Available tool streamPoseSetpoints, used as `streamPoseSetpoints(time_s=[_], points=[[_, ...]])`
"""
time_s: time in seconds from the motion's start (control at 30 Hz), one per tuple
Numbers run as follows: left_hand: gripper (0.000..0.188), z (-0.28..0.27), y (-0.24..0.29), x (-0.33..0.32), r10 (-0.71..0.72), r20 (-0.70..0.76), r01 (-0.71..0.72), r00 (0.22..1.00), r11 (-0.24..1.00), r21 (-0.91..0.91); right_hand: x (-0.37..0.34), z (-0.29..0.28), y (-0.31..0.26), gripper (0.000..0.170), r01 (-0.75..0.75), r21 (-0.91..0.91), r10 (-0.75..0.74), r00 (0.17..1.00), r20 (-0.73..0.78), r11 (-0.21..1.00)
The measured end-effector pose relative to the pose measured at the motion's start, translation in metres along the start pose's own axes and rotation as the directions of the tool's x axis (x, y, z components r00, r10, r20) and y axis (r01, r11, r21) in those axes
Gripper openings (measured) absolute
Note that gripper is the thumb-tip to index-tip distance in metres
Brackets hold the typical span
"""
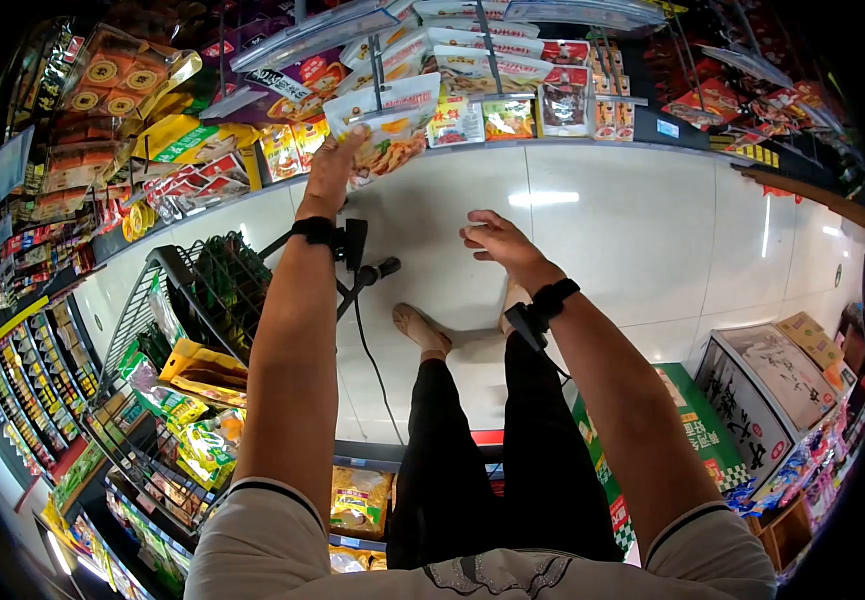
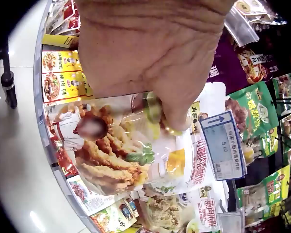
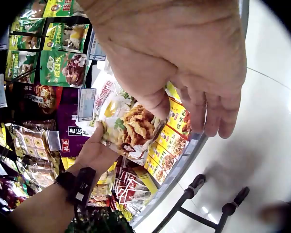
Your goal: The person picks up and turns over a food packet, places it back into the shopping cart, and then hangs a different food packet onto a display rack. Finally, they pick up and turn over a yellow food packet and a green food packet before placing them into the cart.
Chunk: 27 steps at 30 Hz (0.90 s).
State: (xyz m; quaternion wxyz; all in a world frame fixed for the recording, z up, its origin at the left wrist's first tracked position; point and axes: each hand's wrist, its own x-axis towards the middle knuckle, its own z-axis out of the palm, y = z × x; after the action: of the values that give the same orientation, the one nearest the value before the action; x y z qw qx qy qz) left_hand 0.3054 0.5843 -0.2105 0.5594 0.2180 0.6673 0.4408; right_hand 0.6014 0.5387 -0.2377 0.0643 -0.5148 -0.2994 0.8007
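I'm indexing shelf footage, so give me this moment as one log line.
left hand: grips pouch | right hand: empty, above floor | cart: left side, holds packets | pouch unhooked: unclear

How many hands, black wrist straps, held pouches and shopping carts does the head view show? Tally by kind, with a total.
Left hand and right hand: 2
Black wrist straps: 2
Held food pouch: 1
Shopping cart: 1
Total: 6

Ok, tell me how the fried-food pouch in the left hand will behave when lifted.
The fried-food pouch would probably flex, being a flat, soft-looking packet. Its glossy face may turn slippery in the grip of the left hand. Rolling seems unlikely, given its flat shape and straight edges.
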Motion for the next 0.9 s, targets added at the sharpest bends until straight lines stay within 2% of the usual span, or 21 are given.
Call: streamPoseSetpoints(time_s=[0.2,0.3,0.37,0.43,0.57,0.63,0.67,0.77,0.8,0.83,0.87,0.9], points=[[0.037,0.004,-0.004,0.003,0.026,-0.011,-0.026,1.000,0.999,-0.040,-0.007,-0.004,0.013,0.053,-0.033,0.035,0.033,0.999,-0.008,0.999],[0.037,0.003,-0.006,0.013,0.009,-0.004,-0.009,1.000,0.990,-0.139,-0.009,-0.009,0.021,0.053,-0.063,0.047,0.062,0.998,0.018,0.997],[0.038,-0.001,-0.009,0.027,0.156,0.018,-0.156,0.988,0.987,0.033,-0.010,-0.012,0.022,0.053,-0.067,0.049,0.065,0.997,0.032,0.997],[0.040,-0.014,-0.023,0.050,0.269,0.062,-0.275,0.961,0.930,0.245,-0.017,-0.012,0.021,0.053,-0.076,0.046,0.075,0.997,0.025,0.996],[0.039,-0.023,-0.018,0.084,0.359,0.130,-0.362,0.924,0.714,0.599,-0.027,-0.014,0.017,0.055,-0.071,0.051,0.070,0.997,0.023,0.996],[0.042,-0.028,-0.006,0.088,0.430,0.252,-0.426,0.867,0.377,0.822,-0.030,-0.015,0.019,0.056,-0.064,0.087,0.062,0.998,0.031,0.994],[0.051,-0.010,0.018,0.064,0.537,0.290,-0.478,0.792,0.250,0.842,-0.031,-0.016,0.021,0.056,-0.062,0.105,0.059,0.998,0.034,0.993],[0.048,-0.003,0.035,0.060,0.451,0.255,-0.407,0.855,0.282,0.868,-0.035,-0.014,0.024,0.058,-0.086,0.094,0.086,0.996,0.004,0.992],[0.054,-0.003,0.033,0.060,0.494,0.263,-0.439,0.829,0.282,0.853,-0.036,-0.015,0.027,0.057,-0.089,0.113,0.090,0.996,-0.003,0.990],[0.054,0.000,0.033,0.063,0.408,0.144,-0.387,0.902,0.615,0.687,-0.036,-0.015,0.029,0.056,-0.092,0.131,0.094,0.996,-0.010,0.987],[0.054,0.004,0.032,0.067,0.276,0.063,-0.276,0.959,0.861,0.427,-0.036,-0.015,0.032,0.055,-0.095,0.149,0.099,0.995,-0.017,0.984],[0.047,-0.001,0.025,0.068,0.296,0.086,-0.304,0.951,0.853,0.424,-0.037,-0.014,0.033,0.055,-0.093,0.158,0.095,0.995,-0.004,0.983]])
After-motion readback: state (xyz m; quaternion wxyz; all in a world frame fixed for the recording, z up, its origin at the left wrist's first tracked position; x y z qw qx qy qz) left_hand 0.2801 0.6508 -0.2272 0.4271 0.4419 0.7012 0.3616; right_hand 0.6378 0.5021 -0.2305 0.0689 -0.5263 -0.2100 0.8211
